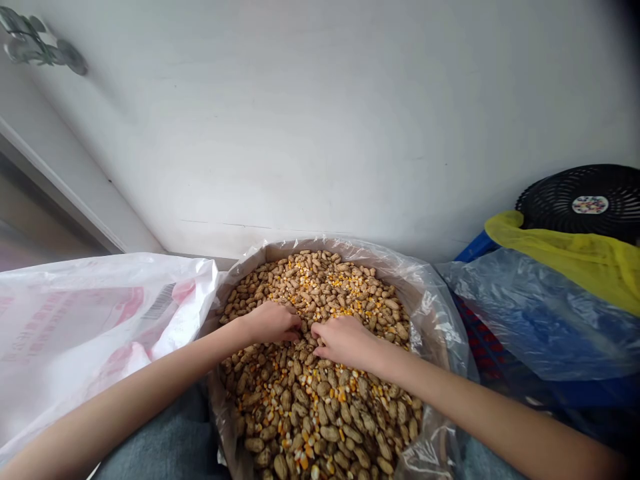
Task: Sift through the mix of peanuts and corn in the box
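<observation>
Unshelled peanuts (330, 433) mixed with yellow and white corn kernels (305, 280) fill a round container lined with a clear plastic bag (433, 303). Near the middle of the heap, my left hand (274, 322) rests on the peanuts, its fingers curled down. Just right of it is my right hand (345, 340), also with curled fingers touching the heap. A small gap separates the two hands. Whatever lies under the fingertips of either hand is hidden.
At the left lies a white plastic sack (65, 313) with pink print. A pale wall (310, 120) rises behind the container. On the right are a black fan-like grille (560, 193), yellow mesh (590, 260), clear plastic (545, 313) and a blue crate (475, 247).
</observation>
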Demonstrator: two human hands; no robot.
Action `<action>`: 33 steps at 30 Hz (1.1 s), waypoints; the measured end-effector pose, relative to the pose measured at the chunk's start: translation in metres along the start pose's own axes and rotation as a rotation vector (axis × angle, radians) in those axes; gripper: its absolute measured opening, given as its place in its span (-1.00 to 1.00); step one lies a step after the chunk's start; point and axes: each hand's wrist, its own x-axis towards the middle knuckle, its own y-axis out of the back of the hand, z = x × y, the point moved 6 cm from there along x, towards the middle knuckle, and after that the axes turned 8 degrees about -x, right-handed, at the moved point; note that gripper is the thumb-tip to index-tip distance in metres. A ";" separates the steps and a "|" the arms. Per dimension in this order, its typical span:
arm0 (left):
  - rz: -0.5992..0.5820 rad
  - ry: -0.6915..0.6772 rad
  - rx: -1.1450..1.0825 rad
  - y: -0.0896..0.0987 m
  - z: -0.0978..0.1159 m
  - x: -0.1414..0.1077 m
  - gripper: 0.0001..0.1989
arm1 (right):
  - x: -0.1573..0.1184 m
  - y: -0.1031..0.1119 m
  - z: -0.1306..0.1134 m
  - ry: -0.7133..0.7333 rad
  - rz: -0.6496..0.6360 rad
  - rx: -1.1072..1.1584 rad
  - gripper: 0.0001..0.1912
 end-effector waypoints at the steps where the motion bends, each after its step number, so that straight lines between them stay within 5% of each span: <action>1: -0.004 -0.010 -0.006 0.000 0.000 -0.001 -0.75 | 0.000 -0.001 0.000 0.003 -0.008 0.000 -0.73; 5: -0.002 -0.006 -0.126 0.000 -0.007 -0.002 -0.77 | -0.002 -0.002 0.004 0.013 -0.035 0.045 -0.75; 8: 0.026 0.039 -0.593 0.003 -0.014 -0.002 -0.73 | -0.004 0.000 0.013 -0.030 -0.041 0.174 -0.81; 10: 0.090 0.122 -1.108 0.006 -0.021 -0.002 -0.68 | -0.006 -0.002 0.019 -0.068 -0.118 0.502 -0.77; 13: 0.285 0.224 -1.863 0.010 -0.031 -0.003 -0.69 | -0.007 -0.002 0.025 -0.121 -0.204 1.302 -0.68; 16: 0.440 0.204 -2.307 0.013 -0.035 -0.004 -0.77 | -0.006 0.011 0.037 -0.086 -0.062 1.962 -0.73; 20: 0.430 0.158 -2.507 0.012 -0.032 -0.002 -0.82 | -0.005 0.016 0.045 -0.016 0.008 2.292 -0.81; 33: 0.279 0.144 -2.581 0.009 -0.026 -0.003 -0.76 | -0.002 0.001 0.031 -0.062 -0.139 2.333 -0.72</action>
